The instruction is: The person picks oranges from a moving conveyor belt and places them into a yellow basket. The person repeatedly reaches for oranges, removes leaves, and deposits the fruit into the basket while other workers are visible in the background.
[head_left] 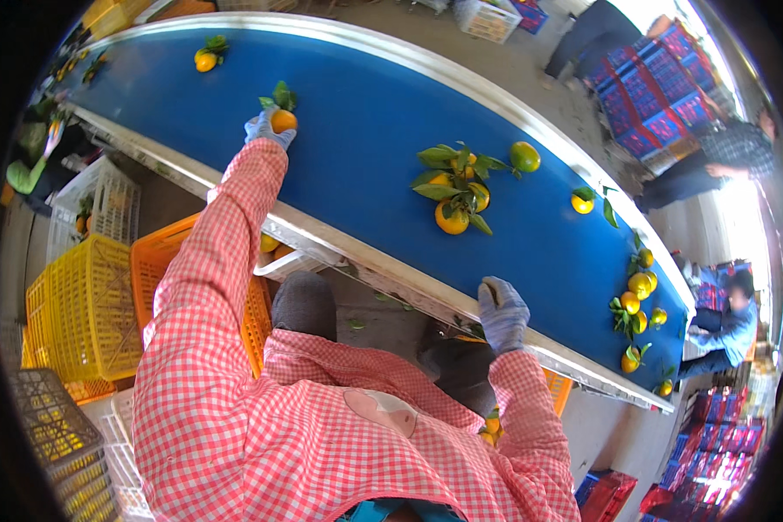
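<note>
My left hand, in a pale blue-grey glove, reaches over the blue conveyor belt with its fingers around an orange citrus fruit. Green leaves stick out beyond that fruit. My right hand, gloved the same way, is at the belt's near edge with its fingers curled; whether anything is inside them is hidden. Between and beyond my hands lies a leafy cluster of citrus fruits on the belt. A greenish-yellow citrus fruit rests right of the cluster.
More fruits lie toward the belt's right end, and a leafy pair at the far left. An orange crate and yellow crates stand at my left. Across the belt, people work near stacked blue-and-red boxes.
</note>
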